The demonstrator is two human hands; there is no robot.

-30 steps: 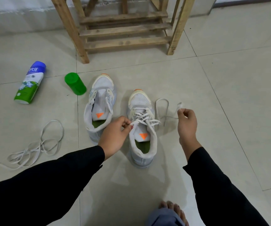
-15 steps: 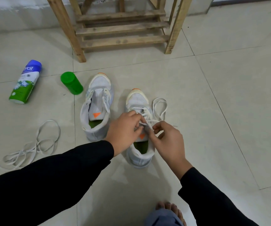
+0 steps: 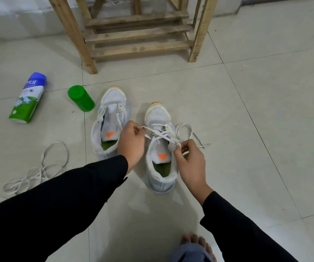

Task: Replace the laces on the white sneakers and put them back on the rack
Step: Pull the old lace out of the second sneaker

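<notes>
Head view. Left hand (image 3: 131, 142): fingers curled tight, thumb and forefinger pinching one strand of the white lace (image 3: 162, 133), drawn taut across the laced sneaker (image 3: 158, 118). Right hand (image 3: 190, 163): fingers bunched close, pinching the same lace at the sneaker's upper eyelets, right of the tongue. The fingertips are mostly tucked under, so the exact grip can't be told. Slack lace loops lie on the floor (image 3: 256, 110) beside it. The sneaker stands upright on the tiles, toe toward the wooden rack (image 3: 139, 35) and well apart from it.

Second sneaker (image 3: 112, 99) stands just left, its heel hidden behind the left wrist (any lacing is hard to make out). A loose lace (image 3: 44, 167) lies far left, partly covered by the black sleeve (image 3: 58, 205). Spray can (image 3: 27, 99) and green cap (image 3: 80, 101) lie nearby. A bare foot (image 3: 195, 241) is cut off at the bottom edge.
</notes>
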